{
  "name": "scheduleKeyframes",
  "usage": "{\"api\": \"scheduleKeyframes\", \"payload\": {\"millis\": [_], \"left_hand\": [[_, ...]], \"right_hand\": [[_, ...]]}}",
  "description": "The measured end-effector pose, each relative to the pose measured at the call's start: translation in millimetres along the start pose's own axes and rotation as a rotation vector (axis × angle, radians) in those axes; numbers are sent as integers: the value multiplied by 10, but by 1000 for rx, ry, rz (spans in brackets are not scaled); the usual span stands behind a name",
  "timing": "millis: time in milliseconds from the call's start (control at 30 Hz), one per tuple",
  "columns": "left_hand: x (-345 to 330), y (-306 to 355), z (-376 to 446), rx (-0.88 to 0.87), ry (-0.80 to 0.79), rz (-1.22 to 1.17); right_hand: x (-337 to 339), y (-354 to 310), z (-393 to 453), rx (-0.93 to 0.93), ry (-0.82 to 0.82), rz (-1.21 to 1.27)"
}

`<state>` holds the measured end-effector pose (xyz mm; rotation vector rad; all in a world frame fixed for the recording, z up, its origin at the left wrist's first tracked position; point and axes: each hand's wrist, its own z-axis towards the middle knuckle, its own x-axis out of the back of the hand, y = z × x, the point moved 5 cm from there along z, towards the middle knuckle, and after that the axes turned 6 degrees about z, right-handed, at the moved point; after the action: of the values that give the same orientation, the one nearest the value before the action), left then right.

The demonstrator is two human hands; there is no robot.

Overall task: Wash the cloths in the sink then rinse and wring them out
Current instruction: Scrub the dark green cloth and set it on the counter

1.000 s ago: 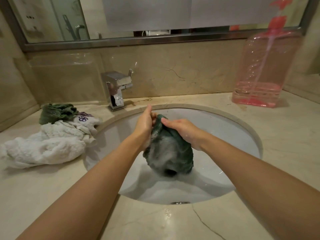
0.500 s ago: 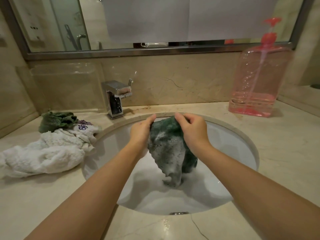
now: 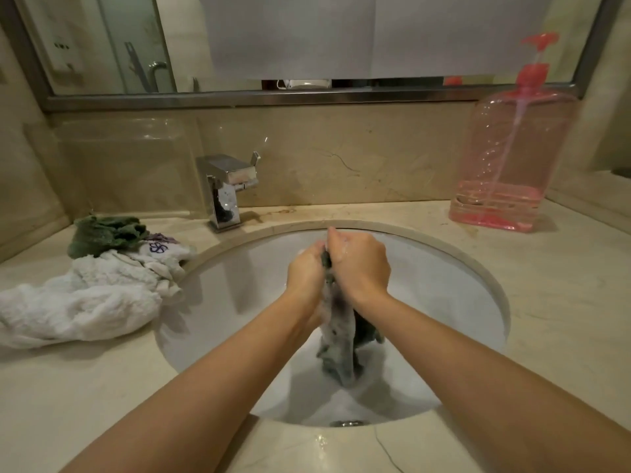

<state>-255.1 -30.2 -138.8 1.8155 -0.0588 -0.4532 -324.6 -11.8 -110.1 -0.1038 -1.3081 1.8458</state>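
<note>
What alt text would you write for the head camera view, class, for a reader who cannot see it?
Two bare hands, left hand and right hand, press together gripping a soapy dark green cloth over a white sink. More cloths lie piled on the counter to the left, near a chrome tap; a pink pump bottle stands at the right.
</note>
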Motion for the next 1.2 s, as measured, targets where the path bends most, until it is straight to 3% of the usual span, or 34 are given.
{"api": "scheduleKeyframes", "payload": {"millis": [133,267,400,567,667,733,833,967,1133,1200], "left_hand": [[125,63,55,-15,78,-31],[89,86,23,-60,82,23],[89,92,35,-95,52,94],[18,53,-9,-59,-48,130],[44,58,37,-113,-14,118],[68,105,27,-133,1,108],[46,136,37,-97,-34,190],[44,96,60,-12,-99,231],[339,194,204,-49,104,145],[412,212,217,-34,108,126]], "right_hand": [[-94,-133,-172,162,-91,51],[-43,-11,9,20,-17,45],[-75,-182,-219,213,-68,104],[27,-20,28,45,-9,25],[-12,-229,-217,244,-69,41],[-24,-279,-209,266,-63,40],[27,-33,71,74,-4,-44],[100,362,165,-109,-44,-59],[226,509,209,-415,69,349],[177,560,216,-531,48,487]]}}
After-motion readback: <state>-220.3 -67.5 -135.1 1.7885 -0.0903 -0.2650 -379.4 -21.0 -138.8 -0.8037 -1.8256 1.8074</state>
